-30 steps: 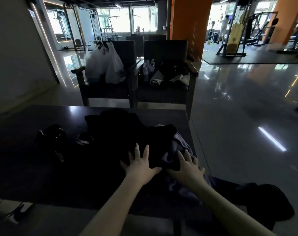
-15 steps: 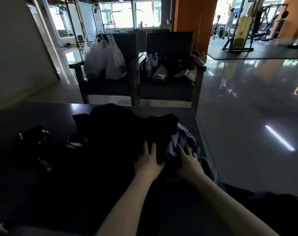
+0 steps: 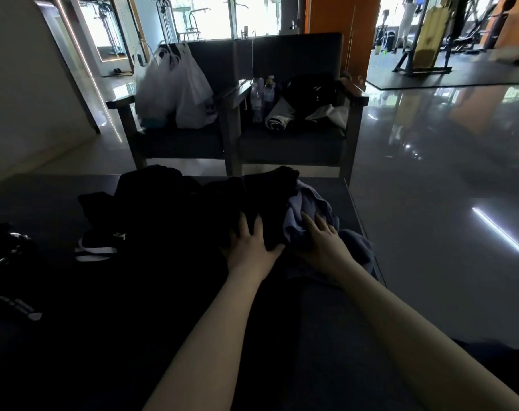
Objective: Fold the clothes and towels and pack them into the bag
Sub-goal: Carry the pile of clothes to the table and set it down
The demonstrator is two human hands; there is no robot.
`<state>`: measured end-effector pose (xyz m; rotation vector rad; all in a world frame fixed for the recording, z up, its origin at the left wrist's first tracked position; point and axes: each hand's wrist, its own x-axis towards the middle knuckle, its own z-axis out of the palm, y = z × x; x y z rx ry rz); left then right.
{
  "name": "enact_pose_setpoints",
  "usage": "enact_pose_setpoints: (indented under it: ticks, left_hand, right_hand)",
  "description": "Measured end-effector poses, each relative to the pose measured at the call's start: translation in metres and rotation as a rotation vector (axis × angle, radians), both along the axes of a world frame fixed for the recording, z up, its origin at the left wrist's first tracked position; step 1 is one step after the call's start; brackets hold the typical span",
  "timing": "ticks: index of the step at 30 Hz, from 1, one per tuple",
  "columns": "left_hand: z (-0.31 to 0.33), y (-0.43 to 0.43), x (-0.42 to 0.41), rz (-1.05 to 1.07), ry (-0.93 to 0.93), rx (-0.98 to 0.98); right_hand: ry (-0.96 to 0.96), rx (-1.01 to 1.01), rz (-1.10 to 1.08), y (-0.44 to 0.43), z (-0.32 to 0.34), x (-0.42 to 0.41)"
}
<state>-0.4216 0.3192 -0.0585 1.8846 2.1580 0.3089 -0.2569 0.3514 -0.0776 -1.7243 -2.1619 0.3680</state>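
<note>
Head view: shoe (image 3: 96, 247) beside black clothes (image 3: 163, 203)

Two armchairs (image 3: 296, 57), white plastic bags (image 3: 178, 87) on the left one, bottles (image 3: 262, 94) on the right, orange pillar (image 3: 335, 13) behind

I see the black clothes (image 3: 210, 203) at mid-frame as soft, matt fabric, and the bluish-grey cloth (image 3: 308, 212) just right of them as crumpled and matt too. The table (image 3: 59, 185) looks smooth and dark, with a faint sheen. The floor (image 3: 430, 179) at right is glossy and mirror-like. The bags (image 3: 178, 93) at upper left look like thin white plastic.
</note>
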Motion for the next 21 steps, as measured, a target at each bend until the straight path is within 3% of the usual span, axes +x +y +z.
enact_pose_setpoints:
  ticks: [5, 11, 21]
  left_hand:
    - [0.012, -0.014, -0.006, -0.055, 0.008, -0.058]
    - [0.038, -0.066, 0.008, -0.113, 0.11, 0.036]
    - [0.055, -0.158, 0.123, -0.45, 0.142, 0.086]
  right_hand:
    - [0.117, -0.032, 0.002, -0.023, 0.009, 0.011]
    - [0.257, -0.028, -0.053, -0.095, 0.031, 0.046]
    - [0.071, -0.192, -0.203, -0.22, 0.045, 0.164]
